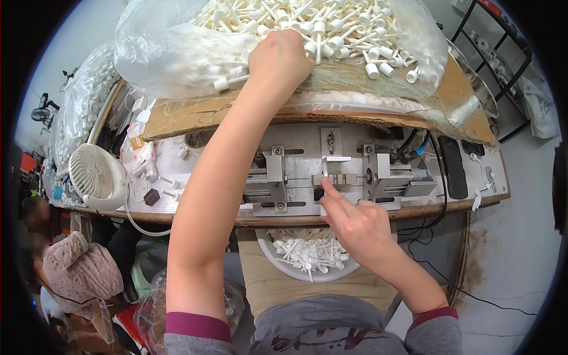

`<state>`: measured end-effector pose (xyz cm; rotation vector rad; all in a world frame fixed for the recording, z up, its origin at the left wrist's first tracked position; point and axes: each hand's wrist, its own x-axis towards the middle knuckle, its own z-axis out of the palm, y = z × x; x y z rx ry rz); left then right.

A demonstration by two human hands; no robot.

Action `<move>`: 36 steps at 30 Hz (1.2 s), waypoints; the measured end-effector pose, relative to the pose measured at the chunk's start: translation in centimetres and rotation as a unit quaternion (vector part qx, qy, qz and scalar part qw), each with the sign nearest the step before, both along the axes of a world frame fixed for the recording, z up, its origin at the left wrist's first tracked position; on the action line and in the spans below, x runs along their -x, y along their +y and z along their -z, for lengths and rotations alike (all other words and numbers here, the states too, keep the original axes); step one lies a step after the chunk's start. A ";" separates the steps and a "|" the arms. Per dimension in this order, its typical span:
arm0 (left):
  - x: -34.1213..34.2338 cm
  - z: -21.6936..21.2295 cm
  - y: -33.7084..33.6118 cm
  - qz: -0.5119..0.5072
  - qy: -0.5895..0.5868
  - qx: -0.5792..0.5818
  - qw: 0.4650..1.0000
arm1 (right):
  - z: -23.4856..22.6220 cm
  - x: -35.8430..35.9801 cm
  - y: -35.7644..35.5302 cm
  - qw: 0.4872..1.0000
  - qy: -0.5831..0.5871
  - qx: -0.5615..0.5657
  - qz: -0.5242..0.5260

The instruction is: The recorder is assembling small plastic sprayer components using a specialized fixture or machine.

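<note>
My left hand [281, 58] reaches to the near edge of a heap of white plastic parts [355, 29], each a thin stem with a small cup-shaped end. Its fingers are curled down among the parts, and their tips are hidden. At a metal clamping fixture [338, 179] on the bench, my right hand [358, 222] has its index finger stretched onto the middle block and the other fingers bent. A white part [323, 210] shows at those fingers, mostly covered by them. Below the bench edge, a white bowl [269, 254] on my lap holds more such parts.
Clear plastic sheeting [154, 53] and cardboard [195, 109] lie under the heap. A small white fan [94, 174] stands left. Right of the fixture are a black phone [453, 171] and cables [441, 177]. Another person's lace sleeve [83, 266] shows at lower left.
</note>
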<state>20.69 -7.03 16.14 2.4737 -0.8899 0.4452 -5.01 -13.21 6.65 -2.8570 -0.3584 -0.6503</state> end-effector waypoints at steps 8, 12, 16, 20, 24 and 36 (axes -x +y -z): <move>4.5 -1.3 3.5 0.150 0.022 0.176 0.973 | -2.8 -0.3 -0.8 0.997 0.068 -0.027 -0.024; 9.5 -1.1 7.7 0.217 -0.113 0.167 0.955 | -7.4 -4.4 -5.4 0.980 -0.045 -0.191 0.023; 14.9 1.0 9.1 0.259 0.029 0.154 0.953 | -10.9 -11.1 -14.2 0.976 -0.140 0.055 0.155; 17.1 3.3 10.7 0.245 0.034 0.091 0.965 | -10.0 -15.3 -17.4 0.986 0.064 0.000 0.153; 18.2 6.6 11.4 0.232 0.061 0.102 0.965 | -8.9 -15.9 -15.8 0.990 0.027 -0.055 0.130; 18.5 9.4 8.9 0.178 -0.018 -0.053 0.982 | -10.1 -14.3 -8.3 0.992 -0.026 -0.117 0.051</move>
